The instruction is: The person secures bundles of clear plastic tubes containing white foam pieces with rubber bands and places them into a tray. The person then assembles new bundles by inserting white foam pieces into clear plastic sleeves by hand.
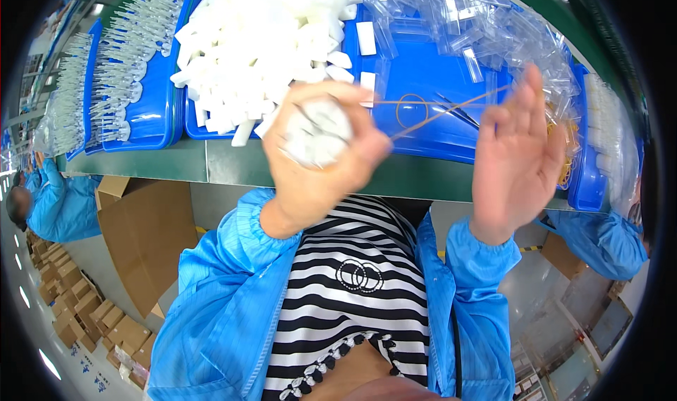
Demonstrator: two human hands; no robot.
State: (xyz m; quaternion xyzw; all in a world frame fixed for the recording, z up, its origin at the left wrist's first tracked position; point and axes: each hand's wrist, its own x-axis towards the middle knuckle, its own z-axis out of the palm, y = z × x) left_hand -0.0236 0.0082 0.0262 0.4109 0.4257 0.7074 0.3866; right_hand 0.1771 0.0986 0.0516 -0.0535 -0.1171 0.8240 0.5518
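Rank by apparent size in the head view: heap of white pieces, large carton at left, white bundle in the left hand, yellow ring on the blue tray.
1. Heap of white pieces
2. Large carton
3. White bundle
4. Yellow ring
Nearness to the camera may enlarge the bundle.

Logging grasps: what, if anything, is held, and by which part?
Left hand: white bundle, around its sides. Right hand, open: rubber band, hooked by one end.

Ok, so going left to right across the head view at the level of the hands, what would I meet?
Spiky white parts, white blocks, left hand around a white bundle, stretched band, right hand, yellow bands, white pieces.
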